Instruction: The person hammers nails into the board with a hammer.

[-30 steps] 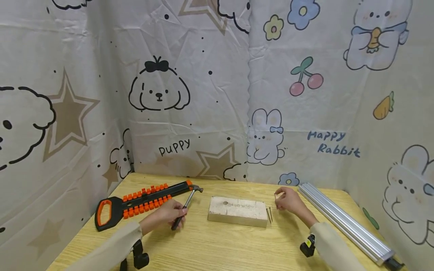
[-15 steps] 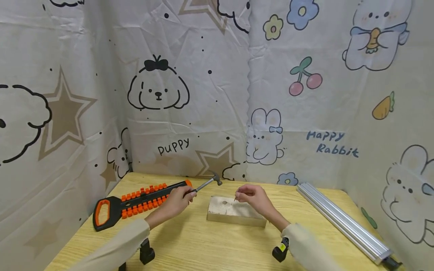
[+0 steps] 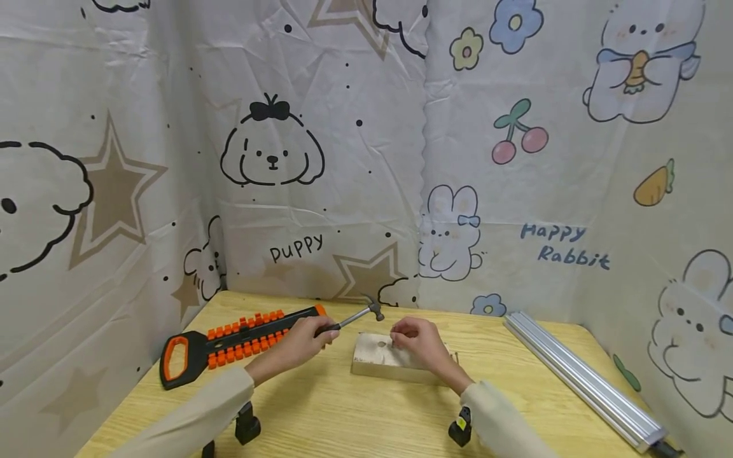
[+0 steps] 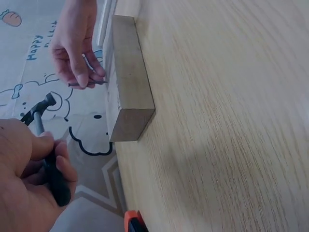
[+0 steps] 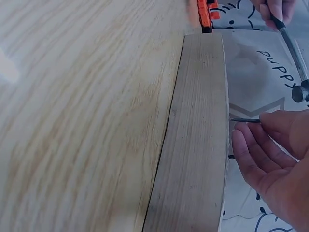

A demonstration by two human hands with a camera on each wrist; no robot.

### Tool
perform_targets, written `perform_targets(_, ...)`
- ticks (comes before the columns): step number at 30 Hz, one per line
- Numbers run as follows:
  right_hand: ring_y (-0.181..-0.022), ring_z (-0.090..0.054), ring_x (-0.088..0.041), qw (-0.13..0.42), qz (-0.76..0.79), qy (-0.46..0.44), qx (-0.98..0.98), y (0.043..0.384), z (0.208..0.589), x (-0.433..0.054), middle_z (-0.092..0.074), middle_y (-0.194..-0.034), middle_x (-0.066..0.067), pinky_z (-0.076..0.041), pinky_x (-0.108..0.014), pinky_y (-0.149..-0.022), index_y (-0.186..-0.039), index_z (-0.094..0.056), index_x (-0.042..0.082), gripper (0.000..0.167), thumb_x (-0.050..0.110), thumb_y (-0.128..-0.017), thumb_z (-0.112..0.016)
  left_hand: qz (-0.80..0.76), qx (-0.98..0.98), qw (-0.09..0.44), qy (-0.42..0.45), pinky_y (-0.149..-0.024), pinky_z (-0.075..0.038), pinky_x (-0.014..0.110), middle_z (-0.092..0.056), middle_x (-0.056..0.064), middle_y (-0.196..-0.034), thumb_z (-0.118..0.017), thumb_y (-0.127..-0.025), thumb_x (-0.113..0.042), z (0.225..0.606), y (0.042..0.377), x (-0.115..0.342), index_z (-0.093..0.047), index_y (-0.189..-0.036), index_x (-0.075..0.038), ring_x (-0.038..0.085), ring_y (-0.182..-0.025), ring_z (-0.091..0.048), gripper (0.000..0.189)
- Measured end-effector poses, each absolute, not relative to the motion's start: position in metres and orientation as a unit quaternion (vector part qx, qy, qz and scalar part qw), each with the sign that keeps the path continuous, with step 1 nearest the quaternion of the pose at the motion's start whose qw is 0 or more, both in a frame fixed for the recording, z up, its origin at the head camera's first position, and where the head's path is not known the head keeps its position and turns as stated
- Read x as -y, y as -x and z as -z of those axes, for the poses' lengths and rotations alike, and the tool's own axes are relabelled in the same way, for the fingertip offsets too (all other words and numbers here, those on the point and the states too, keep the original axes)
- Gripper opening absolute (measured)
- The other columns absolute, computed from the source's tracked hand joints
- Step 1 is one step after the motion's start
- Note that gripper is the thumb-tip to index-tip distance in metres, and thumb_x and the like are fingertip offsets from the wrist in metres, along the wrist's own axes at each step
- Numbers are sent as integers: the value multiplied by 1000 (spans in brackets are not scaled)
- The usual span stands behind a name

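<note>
My left hand (image 3: 309, 340) grips the dark handle of a claw hammer (image 3: 361, 312), its head raised to the left of and above a wooden block (image 3: 366, 366). Between thumb and fingers my right hand (image 3: 420, 346) pinches a nail (image 5: 245, 120), whose point is right at the block's top face. In the left wrist view the nail (image 4: 91, 83) stands about square to that face, and the hammer head (image 4: 44, 104) is apart from it. A dark round mark (image 3: 382, 344) shows on the block's top, left of my right fingers.
An orange and black rack with clips (image 3: 246, 343) lies at the left of the table (image 3: 343, 420). Along the right side runs a silver metal rail (image 3: 584, 375). Another nail (image 3: 456, 357) shows by the block's right end. Printed cloth hangs behind.
My right hand has brought the nail from right of the block to over its top. My left hand has raised the hammer and moved it right, toward the block.
</note>
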State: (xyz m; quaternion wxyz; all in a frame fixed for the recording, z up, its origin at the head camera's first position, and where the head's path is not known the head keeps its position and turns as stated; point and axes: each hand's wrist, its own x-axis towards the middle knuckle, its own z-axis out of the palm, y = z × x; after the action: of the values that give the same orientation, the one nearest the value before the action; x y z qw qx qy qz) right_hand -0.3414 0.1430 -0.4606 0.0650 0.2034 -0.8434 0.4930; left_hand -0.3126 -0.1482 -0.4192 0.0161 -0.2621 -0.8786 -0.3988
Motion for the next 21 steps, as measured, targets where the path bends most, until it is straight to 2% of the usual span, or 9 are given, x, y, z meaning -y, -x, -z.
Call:
perform_targets(6, -81, -75, -22, 63, -499, -206, 840, 341, 462, -144, -77, -96, -20, -57, -22, -71, -103, -75, -3, 8, 2, -98, -71, 405, 877, 47, 254, -61, -50, 27, -62, 6, -83, -58, -108, -10, 421, 313, 142, -70, -104, -5, 12, -69, -55, 14)
perform_targets(14, -79, -75, -21, 69, -498, -191, 843, 340, 467, -144, -77, -93, -19, -59, -25, -72, -103, -74, -7, 9, 0, -97, -71, 406, 877, 57, 251, -58, -48, 27, -60, 0, -83, -57, -109, -11, 420, 313, 138, -71, -109, -6, 10, -67, -54, 15)
perform_targets(21, -82, -75, -22, 71, -498, -192, 843, 341, 468, -143, -77, -95, -17, -57, -23, -72, -105, -74, -6, 11, 2, -98, -71, 390, 879, 89, 258, -59, -40, 26, -53, 1, -78, -58, -108, -11, 413, 316, 131, -71, -104, -6, 12, -64, -44, 15)
